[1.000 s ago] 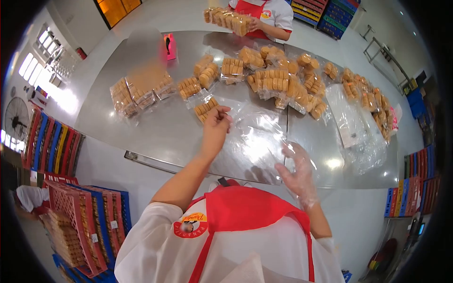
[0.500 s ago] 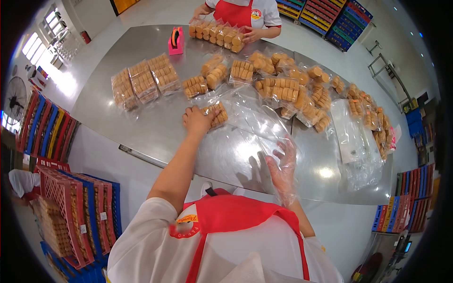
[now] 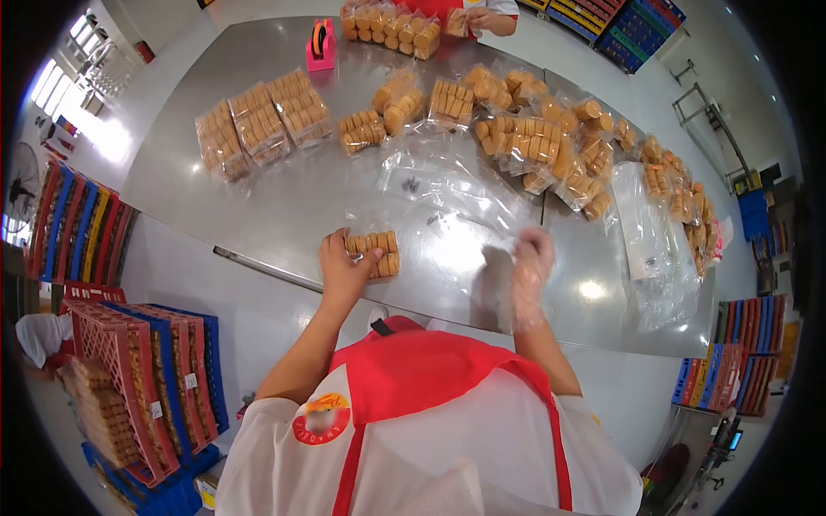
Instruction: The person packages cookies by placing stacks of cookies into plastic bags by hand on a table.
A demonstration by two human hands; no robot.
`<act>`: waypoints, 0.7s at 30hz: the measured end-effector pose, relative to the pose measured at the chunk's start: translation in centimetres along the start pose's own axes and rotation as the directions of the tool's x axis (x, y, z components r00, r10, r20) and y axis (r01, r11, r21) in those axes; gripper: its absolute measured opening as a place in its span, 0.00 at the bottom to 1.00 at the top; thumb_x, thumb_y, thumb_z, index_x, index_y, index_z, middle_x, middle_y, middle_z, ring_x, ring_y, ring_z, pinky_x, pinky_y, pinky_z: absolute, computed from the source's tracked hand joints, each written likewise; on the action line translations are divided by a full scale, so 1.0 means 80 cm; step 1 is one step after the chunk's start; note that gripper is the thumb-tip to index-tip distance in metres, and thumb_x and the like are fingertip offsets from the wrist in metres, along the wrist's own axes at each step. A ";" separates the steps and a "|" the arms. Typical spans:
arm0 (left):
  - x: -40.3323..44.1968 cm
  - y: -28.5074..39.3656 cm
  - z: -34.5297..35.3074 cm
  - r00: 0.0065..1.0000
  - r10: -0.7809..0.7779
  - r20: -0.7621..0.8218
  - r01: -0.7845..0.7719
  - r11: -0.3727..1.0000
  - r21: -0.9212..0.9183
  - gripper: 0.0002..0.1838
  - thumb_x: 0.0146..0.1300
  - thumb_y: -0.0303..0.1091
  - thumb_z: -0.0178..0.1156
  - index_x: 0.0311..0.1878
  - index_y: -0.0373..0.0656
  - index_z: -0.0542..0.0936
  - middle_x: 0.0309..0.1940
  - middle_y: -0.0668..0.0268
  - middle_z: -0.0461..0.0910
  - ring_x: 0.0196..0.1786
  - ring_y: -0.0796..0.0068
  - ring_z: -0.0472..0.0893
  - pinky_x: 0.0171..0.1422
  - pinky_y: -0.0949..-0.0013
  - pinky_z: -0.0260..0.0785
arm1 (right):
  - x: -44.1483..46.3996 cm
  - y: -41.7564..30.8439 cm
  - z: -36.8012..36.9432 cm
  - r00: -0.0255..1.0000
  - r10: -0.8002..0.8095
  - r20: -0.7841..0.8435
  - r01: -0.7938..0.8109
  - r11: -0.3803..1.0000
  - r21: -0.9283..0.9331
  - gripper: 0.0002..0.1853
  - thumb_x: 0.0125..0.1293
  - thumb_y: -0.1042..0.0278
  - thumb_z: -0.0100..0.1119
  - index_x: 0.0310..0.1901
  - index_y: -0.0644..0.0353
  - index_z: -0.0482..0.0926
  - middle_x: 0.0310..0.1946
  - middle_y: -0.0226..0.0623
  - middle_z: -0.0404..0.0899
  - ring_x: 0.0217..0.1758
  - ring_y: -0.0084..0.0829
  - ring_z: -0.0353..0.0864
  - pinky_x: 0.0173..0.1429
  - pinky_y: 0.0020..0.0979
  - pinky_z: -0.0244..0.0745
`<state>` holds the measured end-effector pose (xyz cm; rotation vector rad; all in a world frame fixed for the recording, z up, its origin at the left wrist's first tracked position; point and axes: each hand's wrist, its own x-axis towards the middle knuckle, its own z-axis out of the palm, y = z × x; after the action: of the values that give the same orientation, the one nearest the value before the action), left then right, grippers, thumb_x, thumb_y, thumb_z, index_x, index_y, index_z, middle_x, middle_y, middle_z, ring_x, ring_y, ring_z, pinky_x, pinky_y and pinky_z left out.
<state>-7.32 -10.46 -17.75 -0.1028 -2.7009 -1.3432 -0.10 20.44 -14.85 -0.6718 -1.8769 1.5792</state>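
Observation:
My bare left hand (image 3: 342, 273) grips a small clear pack of round biscuits (image 3: 384, 251) near the table's front edge, thumb on the near side. In a thin clear glove, my right hand (image 3: 533, 262) is raised over the table to the right, its fingers curled together and slightly blurred. Whatever they pinch, if anything, is hidden. Large clear plastic bags (image 3: 456, 185) lie flat just beyond, their edge reaching close to the right fingertips. Past these bags sit more biscuit packs (image 3: 361, 131), one standing upright (image 3: 451, 103).
Three filled larger bags (image 3: 255, 122) stand in a row at left. Loose biscuit packs (image 3: 559, 142) are heaped at right, beside flat plastic bags (image 3: 641, 228). A pink tape dispenser (image 3: 320, 53) stands at the back. Opposite, a co-worker's hand (image 3: 488, 21) holds a pack beside a filled bag (image 3: 391, 30).
My left hand has drawn the biscuit pack toward me, away from the plastic bags. My right hand's fingers have gone from spread to curled. The co-worker now holds up a small pack.

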 end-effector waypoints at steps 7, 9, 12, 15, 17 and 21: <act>-0.004 0.004 0.005 1.000 -0.027 0.002 0.027 0.999 0.034 0.33 0.59 0.46 0.69 0.61 0.34 0.72 0.57 0.48 0.71 0.61 0.46 0.69 0.67 0.51 0.60 | -0.101 -0.053 0.012 0.690 -0.040 0.723 0.341 0.899 -0.276 0.18 0.70 0.68 0.56 0.58 0.68 0.77 0.51 0.46 0.81 0.53 0.39 0.81 0.55 0.38 0.77; -0.005 0.012 0.007 1.000 0.003 0.008 -0.003 0.999 0.048 0.31 0.60 0.45 0.67 0.62 0.36 0.72 0.57 0.48 0.72 0.61 0.45 0.70 0.67 0.51 0.60 | -0.095 -0.028 0.060 0.683 0.190 0.706 -0.037 0.973 -0.227 0.31 0.72 0.59 0.56 0.69 0.71 0.65 0.59 0.51 0.76 0.59 0.43 0.78 0.64 0.39 0.74; -0.006 0.018 0.014 0.991 0.093 0.094 -0.093 0.996 -0.008 0.28 0.64 0.38 0.65 0.64 0.39 0.70 0.58 0.51 0.72 0.61 0.53 0.73 0.66 0.55 0.65 | -0.086 -0.053 0.112 0.645 0.313 0.697 -0.471 0.881 0.039 0.38 0.73 0.54 0.56 0.73 0.72 0.57 0.63 0.56 0.71 0.64 0.43 0.75 0.69 0.35 0.69; -0.004 0.018 0.017 0.942 0.092 0.322 0.140 0.765 -0.628 0.26 0.68 0.36 0.60 0.66 0.42 0.66 0.56 0.56 0.74 0.59 0.61 0.75 0.64 0.60 0.69 | -0.089 -0.015 0.138 0.729 0.362 0.581 -0.546 0.819 0.176 0.35 0.72 0.54 0.59 0.70 0.72 0.63 0.59 0.52 0.74 0.57 0.36 0.78 0.61 0.31 0.75; -0.009 0.034 0.010 0.925 0.110 0.363 0.214 0.639 -0.739 0.26 0.69 0.34 0.59 0.66 0.40 0.65 0.52 0.58 0.74 0.55 0.68 0.76 0.62 0.64 0.70 | -0.082 -0.036 0.130 0.693 0.384 0.610 -0.548 0.830 0.101 0.29 0.71 0.56 0.60 0.64 0.70 0.67 0.55 0.47 0.75 0.53 0.32 0.78 0.56 0.30 0.76; -0.009 0.064 -0.014 0.856 -0.082 0.510 0.493 0.424 -0.760 0.25 0.68 0.33 0.59 0.65 0.38 0.65 0.48 0.60 0.75 0.49 0.69 0.78 0.57 0.65 0.74 | -0.088 -0.064 0.125 0.676 0.390 0.626 -0.600 0.784 0.159 0.16 0.69 0.60 0.62 0.49 0.63 0.73 0.42 0.34 0.75 0.47 0.24 0.75 0.52 0.29 0.74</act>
<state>-5.93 -8.27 -13.16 0.0287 -1.9379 -3.0297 -2.39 7.73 -11.86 -0.6340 -1.7793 2.6615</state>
